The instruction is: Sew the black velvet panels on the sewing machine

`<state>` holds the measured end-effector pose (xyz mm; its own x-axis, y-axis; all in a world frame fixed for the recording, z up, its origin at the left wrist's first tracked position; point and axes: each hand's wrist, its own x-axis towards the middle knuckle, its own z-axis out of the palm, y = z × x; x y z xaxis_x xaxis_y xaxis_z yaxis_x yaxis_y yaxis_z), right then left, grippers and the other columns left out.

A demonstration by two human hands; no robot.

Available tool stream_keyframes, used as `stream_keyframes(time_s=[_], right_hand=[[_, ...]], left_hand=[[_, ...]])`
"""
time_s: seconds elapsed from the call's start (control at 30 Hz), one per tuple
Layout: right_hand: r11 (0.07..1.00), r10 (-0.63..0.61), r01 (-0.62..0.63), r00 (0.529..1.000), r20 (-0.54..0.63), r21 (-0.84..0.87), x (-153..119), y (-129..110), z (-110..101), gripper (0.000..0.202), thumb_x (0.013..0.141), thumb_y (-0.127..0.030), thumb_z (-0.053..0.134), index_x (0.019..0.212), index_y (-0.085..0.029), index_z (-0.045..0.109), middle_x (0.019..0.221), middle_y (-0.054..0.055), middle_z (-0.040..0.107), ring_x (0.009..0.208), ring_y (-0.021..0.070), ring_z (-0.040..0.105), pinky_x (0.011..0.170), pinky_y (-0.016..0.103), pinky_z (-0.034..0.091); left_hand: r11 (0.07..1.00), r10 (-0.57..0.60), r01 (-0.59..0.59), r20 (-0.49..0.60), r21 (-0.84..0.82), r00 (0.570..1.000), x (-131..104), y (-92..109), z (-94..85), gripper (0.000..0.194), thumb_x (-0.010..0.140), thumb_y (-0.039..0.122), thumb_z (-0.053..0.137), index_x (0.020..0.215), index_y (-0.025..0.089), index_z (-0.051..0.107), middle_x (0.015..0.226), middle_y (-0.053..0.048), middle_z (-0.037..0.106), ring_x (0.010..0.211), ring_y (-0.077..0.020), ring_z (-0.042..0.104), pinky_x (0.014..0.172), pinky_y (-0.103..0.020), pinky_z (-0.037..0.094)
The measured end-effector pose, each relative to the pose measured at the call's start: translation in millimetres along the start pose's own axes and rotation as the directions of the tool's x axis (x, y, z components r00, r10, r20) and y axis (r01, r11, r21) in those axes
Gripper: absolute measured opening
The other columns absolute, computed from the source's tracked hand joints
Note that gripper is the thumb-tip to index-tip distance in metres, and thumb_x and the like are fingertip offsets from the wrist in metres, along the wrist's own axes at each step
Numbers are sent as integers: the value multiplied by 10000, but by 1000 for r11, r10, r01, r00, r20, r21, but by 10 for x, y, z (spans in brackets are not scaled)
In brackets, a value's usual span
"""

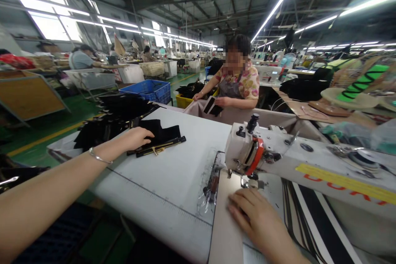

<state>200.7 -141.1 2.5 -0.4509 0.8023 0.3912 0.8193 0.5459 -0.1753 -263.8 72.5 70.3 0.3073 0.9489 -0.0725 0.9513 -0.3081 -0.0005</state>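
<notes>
Left hand on black fabric, right hand on a beige panel at the sewing machine

Head view: the left hand [137, 138], a silver bracelet [100, 156] at its wrist, lies over a black fabric piece [165, 132] on the white tabletop [173, 181]. Its fingers bend downward, but I cannot tell whether they grip the cloth. A zipper [168, 145] with gold-coloured metal runs along the near side of that piece, and a heap of dark pieces [119, 107] lies just beyond the hand. The right hand [256, 218] is laid open, palm down, on the beige panel [227, 231], which lies lengthwise beside the needle area of the sewing machine [243, 148]. To the right of this hand, below the machine arm, are black-and-white strips [315, 210]. Across the table, a co-worker [239, 86] holds a dark piece [209, 105] near a blue crate [163, 93]
</notes>
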Motion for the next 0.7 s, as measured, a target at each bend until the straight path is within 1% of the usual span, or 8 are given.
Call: stream_keyframes(time_s=[0.07,0.13,0.23,0.37,0.43,0.53,0.6,0.7], right_hand=[[999,35,-35,999,-19,15,38,50,102,220,959,-246,519,1148,-231,630,1101,78,646,996,233,618,931,436,523],[998,57,-56,998,-29,15,31,82,182,244,955,-243,523,1180,-230,617,1118,82,632,1011,240,604,951,454,505],[998,69,-69,997,-30,14,7,81,216,256,955,-243,516,1194,-233,607,1117,81,621,1017,247,587,952,461,493],[997,80,-80,997,-22,24,13,38,178,262,957,-228,496,1198,-231,599,1126,85,610,1019,254,570,909,447,503],[996,88,-88,996,-20,22,21,24,167,266,955,-224,495,1200,-232,598,1131,86,607,1023,258,565,897,444,504],[996,90,-90,996,-27,18,25,18,164,267,951,-217,497,1196,-234,600,1128,84,607,1020,257,565,911,448,495],[996,87,-86,996,-28,22,27,20,168,265,947,-216,500,1190,-235,603,1124,85,607,1023,261,565,913,447,491],[995,87,-86,996,-35,45,44,21,178,271,938,-205,509,1188,-242,607,1112,86,606,1021,265,563,898,439,491]], left_hand=[[999,41,-41,-16,21,999,-26,-40,16,386,843,252,529,1192,200,686,1218,-66,690,1114,-238,631,1006,-295,432],[997,73,-72,-38,35,997,-55,-44,56,477,801,209,540,1269,198,632,1288,-68,649,1168,-238,598,1034,-292,409],[994,95,-92,-57,51,994,-79,-38,105,599,748,162,537,1346,188,565,1347,-78,607,1201,-236,579,1036,-285,404],[997,60,-56,-64,61,996,-58,-101,59,447,807,254,513,1221,187,665,1192,-71,701,1062,-244,656,958,-301,460],[997,45,-40,-87,61,995,-50,-124,15,410,843,305,492,1184,187,686,1144,-67,720,1013,-244,671,927,-301,473],[998,3,10,-190,69,982,-70,-108,-35,466,895,307,421,1293,150,606,1249,-115,660,1092,-280,626,972,-354,436],[997,-24,40,-240,59,970,-106,-95,-69,464,915,332,423,1302,136,588,1273,-127,636,1136,-289,590,999,-366,408],[999,-38,41,-201,10,979,-197,-105,-139,375,887,401,555,1105,127,688,1054,-55,704,985,-224,627,921,-292,444]])
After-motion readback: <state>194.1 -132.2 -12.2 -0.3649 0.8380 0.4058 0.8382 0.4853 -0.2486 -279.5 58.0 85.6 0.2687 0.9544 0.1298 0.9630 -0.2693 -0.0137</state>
